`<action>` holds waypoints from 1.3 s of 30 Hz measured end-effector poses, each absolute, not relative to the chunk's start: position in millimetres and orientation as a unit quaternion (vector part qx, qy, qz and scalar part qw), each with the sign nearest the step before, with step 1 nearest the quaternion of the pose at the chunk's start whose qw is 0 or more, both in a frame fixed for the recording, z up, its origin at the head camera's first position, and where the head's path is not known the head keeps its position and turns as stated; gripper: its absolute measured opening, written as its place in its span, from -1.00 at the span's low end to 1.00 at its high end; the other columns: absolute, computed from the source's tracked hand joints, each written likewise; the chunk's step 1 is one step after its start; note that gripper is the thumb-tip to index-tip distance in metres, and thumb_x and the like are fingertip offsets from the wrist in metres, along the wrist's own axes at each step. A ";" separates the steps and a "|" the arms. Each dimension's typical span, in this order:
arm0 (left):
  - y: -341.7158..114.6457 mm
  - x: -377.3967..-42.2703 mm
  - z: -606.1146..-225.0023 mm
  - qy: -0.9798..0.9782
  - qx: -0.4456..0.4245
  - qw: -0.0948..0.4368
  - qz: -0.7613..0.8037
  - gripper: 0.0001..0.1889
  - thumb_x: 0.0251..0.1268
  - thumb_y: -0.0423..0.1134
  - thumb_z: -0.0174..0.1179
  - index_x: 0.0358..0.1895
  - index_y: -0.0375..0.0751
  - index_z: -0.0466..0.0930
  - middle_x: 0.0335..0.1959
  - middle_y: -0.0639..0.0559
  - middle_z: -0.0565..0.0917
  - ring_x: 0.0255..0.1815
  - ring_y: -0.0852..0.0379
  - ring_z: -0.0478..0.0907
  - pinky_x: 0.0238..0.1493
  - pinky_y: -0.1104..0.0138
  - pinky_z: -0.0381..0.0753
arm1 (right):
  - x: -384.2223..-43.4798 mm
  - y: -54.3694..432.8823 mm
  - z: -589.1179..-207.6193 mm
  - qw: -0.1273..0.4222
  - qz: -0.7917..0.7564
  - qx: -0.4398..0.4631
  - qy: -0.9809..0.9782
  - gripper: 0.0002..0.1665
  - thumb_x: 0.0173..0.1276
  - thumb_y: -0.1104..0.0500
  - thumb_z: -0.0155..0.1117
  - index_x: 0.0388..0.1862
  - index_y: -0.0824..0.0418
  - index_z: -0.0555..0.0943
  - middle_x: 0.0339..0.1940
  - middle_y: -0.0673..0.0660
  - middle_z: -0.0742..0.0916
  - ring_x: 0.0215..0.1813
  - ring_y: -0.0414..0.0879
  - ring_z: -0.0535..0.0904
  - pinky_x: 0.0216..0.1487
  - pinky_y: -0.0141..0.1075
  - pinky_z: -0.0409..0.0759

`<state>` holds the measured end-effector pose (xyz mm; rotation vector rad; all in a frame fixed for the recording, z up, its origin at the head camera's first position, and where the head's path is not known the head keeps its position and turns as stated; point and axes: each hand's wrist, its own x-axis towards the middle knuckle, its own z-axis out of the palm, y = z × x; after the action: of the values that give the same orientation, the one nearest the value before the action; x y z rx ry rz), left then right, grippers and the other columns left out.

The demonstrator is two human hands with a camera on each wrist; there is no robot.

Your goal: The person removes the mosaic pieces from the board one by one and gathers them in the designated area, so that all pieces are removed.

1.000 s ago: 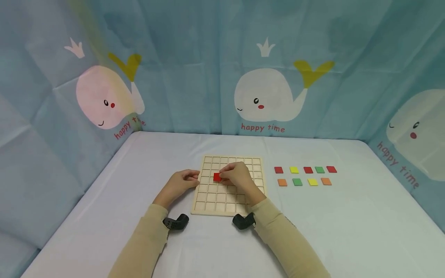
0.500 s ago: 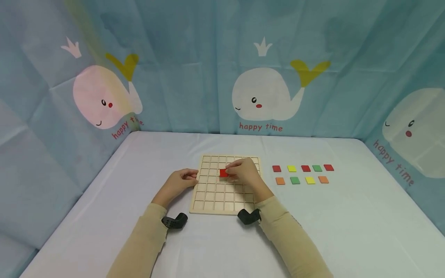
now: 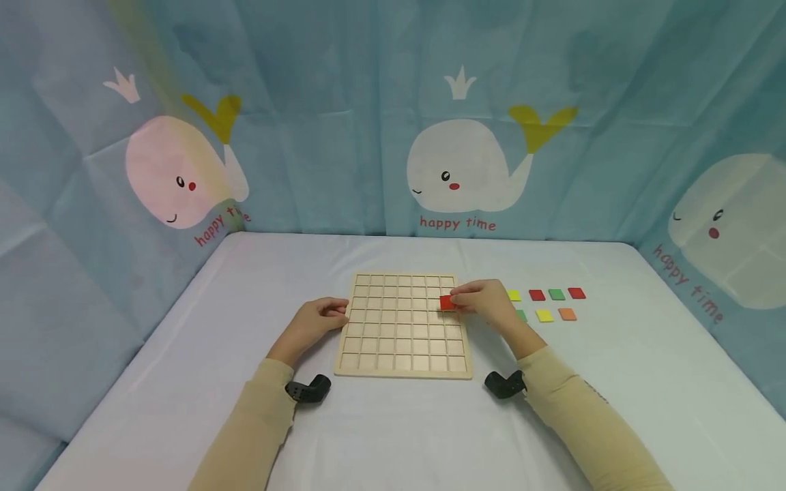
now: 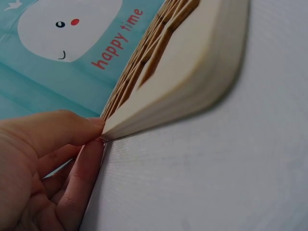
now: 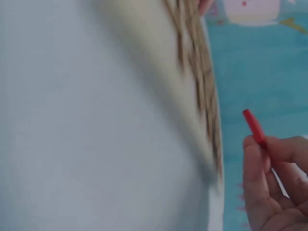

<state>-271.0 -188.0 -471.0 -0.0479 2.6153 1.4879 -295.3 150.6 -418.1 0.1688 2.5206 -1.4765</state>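
The right hand [image 3: 489, 304] pinches a red square tile [image 3: 446, 303] between thumb and fingers, over the right edge of a wooden grid board [image 3: 402, 331]. In the right wrist view the red tile [image 5: 253, 125] is seen edge-on, raised apart from the blurred board [image 5: 159, 82]. At the board's left edge is the left hand [image 3: 310, 329]. The left wrist view has its thumb [image 4: 72, 127] and a finger pinching the rim of the board [image 4: 192, 72]. No tile sits in the board's visible cells.
Right of the board, loose tiles lie in two rows on the white cloth: red [image 3: 537, 294], green [image 3: 557, 294], yellow [image 3: 544, 316] and orange [image 3: 568, 314] among them. The right hand hides some. A blue whale-print curtain [image 3: 344, 150] stands behind the table.
The right hand has carried the red tile from above the board's middle to its right edge, now covering some loose tiles. The left hand has stayed at the board's left edge.
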 end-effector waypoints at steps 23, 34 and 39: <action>-185.8 -268.5 -469.4 0.861 -0.021 0.066 0.504 -0.52 0.30 -0.23 0.30 0.27 -0.24 0.54 -0.06 -0.08 0.70 -0.04 0.11 0.60 0.07 0.24 0.54 | -287.6 255.2 -401.1 0.128 -0.450 0.083 0.880 -0.35 0.36 -0.12 0.34 0.26 0.28 0.58 0.09 0.18 0.75 -0.18 -0.33 0.72 0.37 -0.03 0.45; -183.9 -267.1 -470.9 0.857 -0.024 0.068 0.510 -0.52 0.28 -0.24 0.32 0.26 -0.23 0.55 -0.06 -0.06 0.69 -0.06 0.13 0.59 0.08 0.23 0.52 | -281.4 297.7 -396.3 0.126 -0.395 0.065 0.908 -0.29 0.34 -0.20 0.31 0.25 0.29 0.59 -0.04 0.12 0.80 -0.09 -0.22 0.70 0.17 0.04 0.57; -185.4 -268.3 -470.6 0.859 -0.030 0.062 0.508 -0.53 0.27 -0.22 0.33 0.25 -0.20 0.56 -0.09 -0.05 0.71 -0.07 0.13 0.60 0.10 0.22 0.52 | -280.0 318.5 -395.6 0.122 -0.408 0.056 0.903 -0.25 0.37 -0.19 0.29 0.30 0.33 0.53 -0.07 0.03 0.79 -0.19 -0.35 0.68 0.27 0.11 0.47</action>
<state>-268.3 -185.4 -470.6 -0.0913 2.5964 1.5349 -280.0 318.5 -395.6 0.1630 2.6357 -1.1894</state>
